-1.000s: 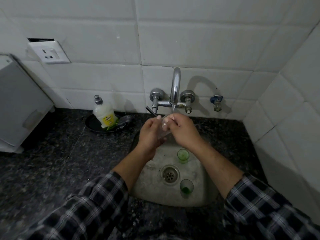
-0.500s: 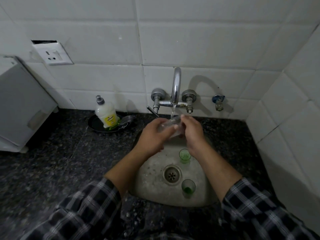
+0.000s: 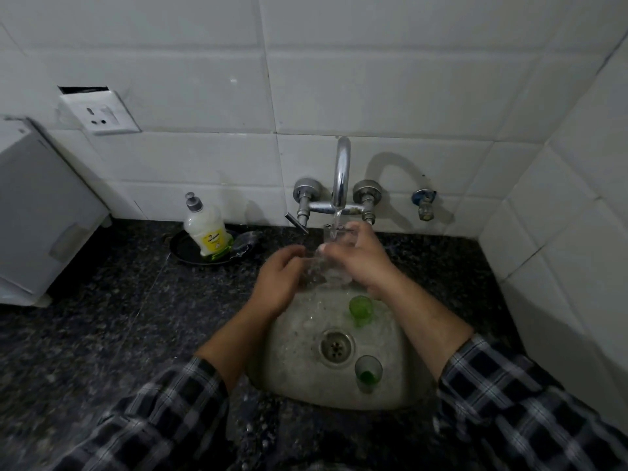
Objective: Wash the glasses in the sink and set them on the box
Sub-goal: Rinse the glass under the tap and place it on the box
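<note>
clear glass (image 3: 331, 237) upright under running tap (image 3: 341, 171), above sink (image 3: 292, 334) | right hand (image 3: 356, 254) wrapped around it | left hand (image 3: 280, 280) half curled beside, holding nothing visible | two green glasses (image 3: 361, 309) standing in sink

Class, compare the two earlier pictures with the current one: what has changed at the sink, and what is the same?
The left hand has come off the clear glass and dropped lower left. The right hand now holds the glass alone, upright under the running tap. Both green glasses stand unmoved in the sink; the soap bottle is unmoved too.
</note>
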